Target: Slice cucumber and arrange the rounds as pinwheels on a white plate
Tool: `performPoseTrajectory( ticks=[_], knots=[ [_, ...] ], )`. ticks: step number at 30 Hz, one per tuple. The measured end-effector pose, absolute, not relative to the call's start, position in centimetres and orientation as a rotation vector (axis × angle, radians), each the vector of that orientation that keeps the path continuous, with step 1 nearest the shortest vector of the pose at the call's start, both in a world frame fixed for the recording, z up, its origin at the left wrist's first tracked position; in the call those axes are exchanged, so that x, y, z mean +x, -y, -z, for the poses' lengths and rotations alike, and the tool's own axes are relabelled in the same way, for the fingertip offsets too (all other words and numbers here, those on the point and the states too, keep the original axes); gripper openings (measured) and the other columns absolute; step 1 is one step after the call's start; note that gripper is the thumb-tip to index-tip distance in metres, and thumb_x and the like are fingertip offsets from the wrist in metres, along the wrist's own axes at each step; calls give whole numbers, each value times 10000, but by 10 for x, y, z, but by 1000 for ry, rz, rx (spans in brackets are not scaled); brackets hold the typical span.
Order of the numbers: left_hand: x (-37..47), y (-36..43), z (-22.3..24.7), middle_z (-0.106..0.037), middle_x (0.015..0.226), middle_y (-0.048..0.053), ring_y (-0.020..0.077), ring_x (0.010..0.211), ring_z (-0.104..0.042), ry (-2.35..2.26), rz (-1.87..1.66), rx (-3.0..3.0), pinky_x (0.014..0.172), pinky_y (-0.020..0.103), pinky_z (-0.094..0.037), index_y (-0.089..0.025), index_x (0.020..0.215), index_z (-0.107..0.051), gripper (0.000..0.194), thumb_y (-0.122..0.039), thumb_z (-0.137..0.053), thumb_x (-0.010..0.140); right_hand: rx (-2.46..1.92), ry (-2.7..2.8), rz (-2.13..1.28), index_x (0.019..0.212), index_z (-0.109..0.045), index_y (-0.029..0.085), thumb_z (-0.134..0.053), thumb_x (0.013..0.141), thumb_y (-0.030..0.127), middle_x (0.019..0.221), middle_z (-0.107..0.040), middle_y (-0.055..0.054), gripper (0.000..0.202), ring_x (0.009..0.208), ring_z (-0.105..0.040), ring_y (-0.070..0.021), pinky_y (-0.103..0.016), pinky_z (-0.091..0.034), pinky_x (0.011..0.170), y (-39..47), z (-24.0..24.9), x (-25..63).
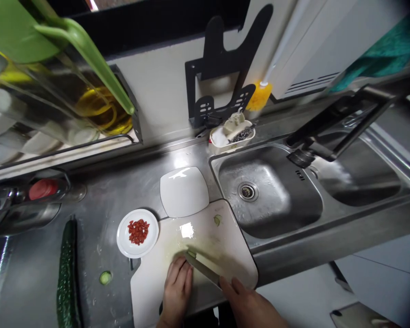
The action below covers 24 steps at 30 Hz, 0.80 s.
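Curled fingers of my left hand [178,284] press down on the white cutting board [239,255], over a piece of cucumber [191,253] whose pale green end shows at the fingertips. Most of that piece is hidden under the hand. My right hand [246,303] is closed round the handle of a kitchen knife [205,270]. Its blade slants up and left, the tip touching the cucumber beside my left fingers. A thin cucumber scrap [217,220] lies near the board's far right corner.
A white plate of chopped red pieces [138,232] and a square white plate [184,192] stand at the board's far edge. Left are a whole cucumber [67,273] and a cut end [105,277]. The sink [269,191] and dark faucet [300,157] are right.
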<state>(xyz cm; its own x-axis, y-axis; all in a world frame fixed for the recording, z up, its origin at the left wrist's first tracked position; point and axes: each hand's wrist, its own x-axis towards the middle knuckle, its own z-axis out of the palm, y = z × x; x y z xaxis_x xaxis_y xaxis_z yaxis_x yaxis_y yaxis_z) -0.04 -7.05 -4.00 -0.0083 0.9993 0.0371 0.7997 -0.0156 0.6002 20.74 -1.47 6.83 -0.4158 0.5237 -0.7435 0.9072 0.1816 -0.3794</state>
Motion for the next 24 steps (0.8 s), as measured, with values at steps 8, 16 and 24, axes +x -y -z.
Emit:
performPoseTrajectory(
  ticks=[8,16,24],
  knots=[
    [-3,68,40,-657,1109,77,199,1083,-588,-1839,-680,1875,998,395,-471,-186,1041,-638,270,-175,-410,896,1325,-2000,1120,1280,-472,259,-340,668,-46,1028,-647,-74,697,763,-657,-206,-247,-345,535,14,-66,207],
    [-3,64,38,-661,1075,86,186,1049,-599,-1824,-756,1942,964,381,-494,-161,1043,-623,255,-139,-417,895,1333,-2084,1079,1259,-478,225,-374,647,-63,1007,-650,-71,684,720,-651,-173,-223,-361,534,17,-66,208],
    [-2,61,36,-661,1062,78,185,1036,-607,-1824,-765,1922,937,371,-514,-169,1018,-637,247,-132,-431,887,1299,-2104,1039,1168,-528,209,-351,657,-82,956,-658,-52,614,709,-652,-164,-228,-324,510,12,-68,204]
  ],
)
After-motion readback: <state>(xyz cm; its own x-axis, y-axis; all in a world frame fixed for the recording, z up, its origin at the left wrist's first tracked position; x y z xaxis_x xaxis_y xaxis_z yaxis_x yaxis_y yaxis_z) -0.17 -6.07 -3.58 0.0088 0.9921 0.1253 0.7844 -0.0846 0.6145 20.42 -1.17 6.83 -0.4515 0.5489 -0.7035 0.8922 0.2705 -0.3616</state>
